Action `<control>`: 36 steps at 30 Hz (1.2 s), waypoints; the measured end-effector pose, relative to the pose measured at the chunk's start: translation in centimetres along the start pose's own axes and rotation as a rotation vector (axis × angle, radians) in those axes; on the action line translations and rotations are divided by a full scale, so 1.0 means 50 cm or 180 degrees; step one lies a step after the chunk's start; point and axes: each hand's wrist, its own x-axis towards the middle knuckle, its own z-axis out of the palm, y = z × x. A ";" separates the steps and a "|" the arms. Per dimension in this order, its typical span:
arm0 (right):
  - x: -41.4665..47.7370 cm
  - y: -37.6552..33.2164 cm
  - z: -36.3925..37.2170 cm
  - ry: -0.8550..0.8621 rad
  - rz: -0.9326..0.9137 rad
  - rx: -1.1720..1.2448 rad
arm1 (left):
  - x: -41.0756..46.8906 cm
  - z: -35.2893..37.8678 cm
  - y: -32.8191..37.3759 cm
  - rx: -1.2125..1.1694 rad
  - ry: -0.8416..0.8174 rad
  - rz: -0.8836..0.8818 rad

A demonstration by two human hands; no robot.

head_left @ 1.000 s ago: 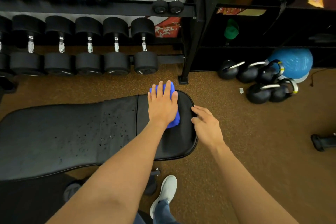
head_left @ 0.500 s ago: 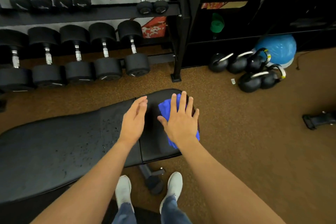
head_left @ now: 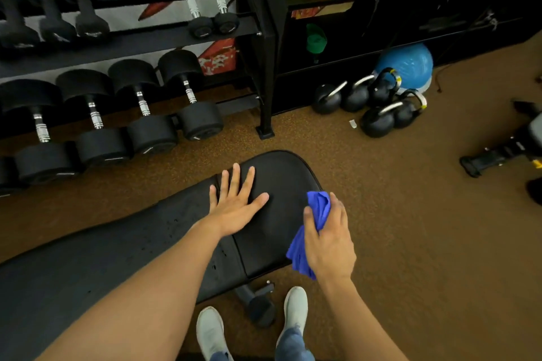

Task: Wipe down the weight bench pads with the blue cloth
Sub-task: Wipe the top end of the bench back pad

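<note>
Two bare hands work over the bench. The right hand (head_left: 328,240) grips the bunched blue cloth (head_left: 311,231), soft and creased, held at the rounded right edge of the seat pad (head_left: 281,184) with its tail hanging past the rim. The left hand (head_left: 234,205) lies flat, fingers spread wide, on the smooth black vinyl near the seam. Droplets bead on the long back pad (head_left: 102,258) to the left. Beyond, on speckled brown rubber floor (head_left: 425,228), stand round black kettlebells (head_left: 378,123) and a rack of thick-headed dumbbells (head_left: 146,114) with ridged metal grips.
</note>
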 end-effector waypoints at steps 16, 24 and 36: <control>0.239 -0.128 0.002 -0.0481 -0.1431 -0.0754 | 0.009 0.024 -0.003 0.0137 0.0143 -0.0134; 0.078 0.043 -0.060 -0.0865 -0.0723 0.0498 | 0.002 0.029 0.008 0.0125 0.0370 -0.0142; 0.296 -0.158 0.020 -0.1145 -0.1969 -0.1021 | 0.003 0.057 0.003 -0.0168 0.1043 -0.0101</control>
